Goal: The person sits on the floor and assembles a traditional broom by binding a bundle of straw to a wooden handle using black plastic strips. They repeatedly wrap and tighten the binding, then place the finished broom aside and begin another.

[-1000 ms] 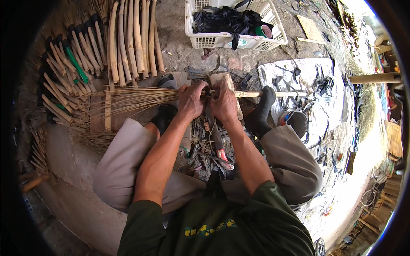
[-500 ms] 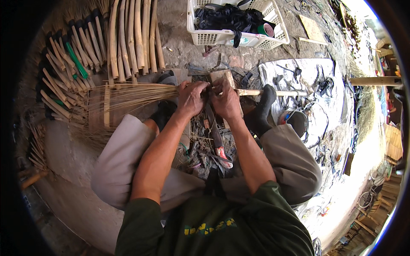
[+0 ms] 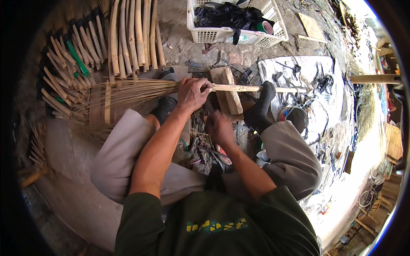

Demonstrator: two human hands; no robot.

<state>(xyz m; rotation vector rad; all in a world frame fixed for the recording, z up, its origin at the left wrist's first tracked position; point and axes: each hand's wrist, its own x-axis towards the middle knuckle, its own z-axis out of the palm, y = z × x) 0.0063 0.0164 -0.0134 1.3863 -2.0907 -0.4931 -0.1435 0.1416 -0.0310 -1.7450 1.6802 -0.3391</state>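
Observation:
My left hand (image 3: 193, 94) is closed around a stick broom at the point where its thin bristles (image 3: 136, 88) meet the pale wooden handle (image 3: 243, 88). The bristles fan out to the left, while the handle runs right across a wooden block (image 3: 230, 96) and against my dark-socked right foot (image 3: 265, 100). Lower and nearer to me, my right hand (image 3: 221, 129) is smeared by motion, so its fingers cannot be read. It is over a knife lying among scraps; the red and white knife handle (image 3: 223, 154) shows below the hand and a dark blade above it.
Bundles of wooden handles (image 3: 134, 38) and finished-looking brooms (image 3: 64, 68) lie at the far left. A white plastic basket (image 3: 239, 36) of black strips stands at the back. On the right are a pale sheet (image 3: 307, 66) with black strips and a small bucket (image 3: 295, 117).
My right hand has left the broom's binding beside my left hand and moved down toward me, over the knife. More of the handle and wooden block now shows. My left hand still grips the broom.

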